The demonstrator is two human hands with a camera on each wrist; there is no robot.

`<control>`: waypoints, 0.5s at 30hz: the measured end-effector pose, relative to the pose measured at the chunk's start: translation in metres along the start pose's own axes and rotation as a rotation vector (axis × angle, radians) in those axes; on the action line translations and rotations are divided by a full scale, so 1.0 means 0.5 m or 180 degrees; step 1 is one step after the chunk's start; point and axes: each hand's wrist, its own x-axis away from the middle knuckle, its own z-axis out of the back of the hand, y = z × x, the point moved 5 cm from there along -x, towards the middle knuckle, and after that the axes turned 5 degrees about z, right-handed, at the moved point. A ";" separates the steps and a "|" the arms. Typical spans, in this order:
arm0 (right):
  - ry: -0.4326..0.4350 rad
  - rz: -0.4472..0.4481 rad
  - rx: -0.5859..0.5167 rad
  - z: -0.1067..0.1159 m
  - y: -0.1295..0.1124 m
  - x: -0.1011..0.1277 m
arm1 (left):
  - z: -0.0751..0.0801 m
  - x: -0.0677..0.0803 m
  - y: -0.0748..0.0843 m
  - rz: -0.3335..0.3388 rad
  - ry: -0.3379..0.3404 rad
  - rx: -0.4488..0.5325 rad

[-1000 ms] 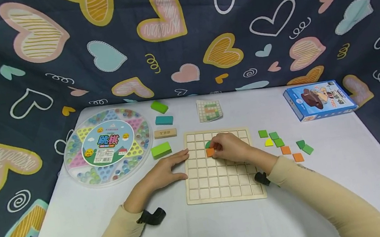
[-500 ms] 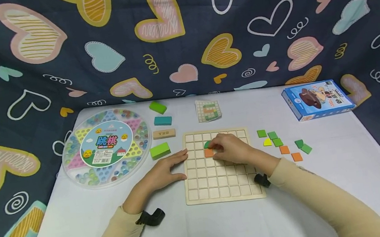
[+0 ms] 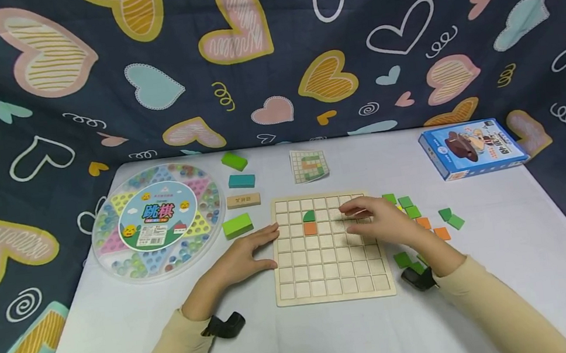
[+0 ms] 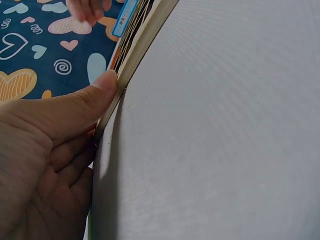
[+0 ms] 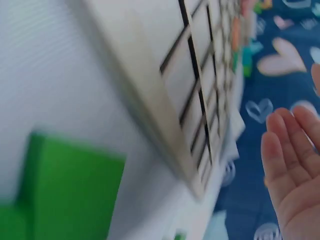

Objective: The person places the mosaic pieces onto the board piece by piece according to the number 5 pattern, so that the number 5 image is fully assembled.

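Note:
A wooden grid board [image 3: 327, 280] lies on the white table. In it sit a green quarter-round tile [image 3: 309, 216] and, just below that, an orange square tile [image 3: 310, 228]. My left hand [image 3: 250, 253] lies flat against the board's left edge [image 4: 131, 65], thumb [image 4: 75, 107] touching it. My right hand [image 3: 375, 219] hovers over the board's right side with straight fingers [image 5: 292, 150] and holds nothing. Loose green, orange and yellow tiles [image 3: 414, 212] lie right of the board, partly hidden by that hand.
A round marble game box [image 3: 158, 218] sits at the left. Green, teal and wooden blocks [image 3: 238, 225] lie between it and the board. A pattern card [image 3: 310, 165] lies behind the board, a blue box [image 3: 473, 148] at the far right. Heart-print cloth hangs behind.
My right hand let go of the orange tile, now in the cell below the green one, and moved right across the board. The left hand stayed put.

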 end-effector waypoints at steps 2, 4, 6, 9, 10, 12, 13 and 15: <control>0.0085 -0.0051 -0.0144 0.017 0.009 0.025 | -0.001 0.000 -0.001 0.0002 0.0002 -0.0011; 0.0175 -0.0056 -0.0236 0.037 0.017 0.052 | -0.001 0.001 -0.001 -0.0001 0.0004 -0.0022; 0.0273 -0.0055 -0.0261 0.059 0.025 0.080 | -0.001 0.001 -0.002 0.0005 0.0004 -0.0016; 0.0437 -0.0127 -0.0154 0.092 0.038 0.125 | -0.001 0.001 -0.001 0.0000 0.0004 -0.0006; 0.0492 -0.0159 -0.0123 0.101 0.043 0.139 | -0.001 0.001 0.000 -0.0002 0.0003 -0.0003; 0.0579 -0.0246 -0.0084 0.118 0.055 0.168 | 0.000 0.000 0.000 -0.0003 0.0006 -0.0013; 0.0629 -0.0288 -0.0043 0.125 0.063 0.182 | 0.000 0.000 0.000 -0.0001 0.0005 -0.0018; 0.0687 -0.0403 0.0001 0.137 0.080 0.207 | 0.001 -0.001 0.000 0.0004 -0.0002 -0.0028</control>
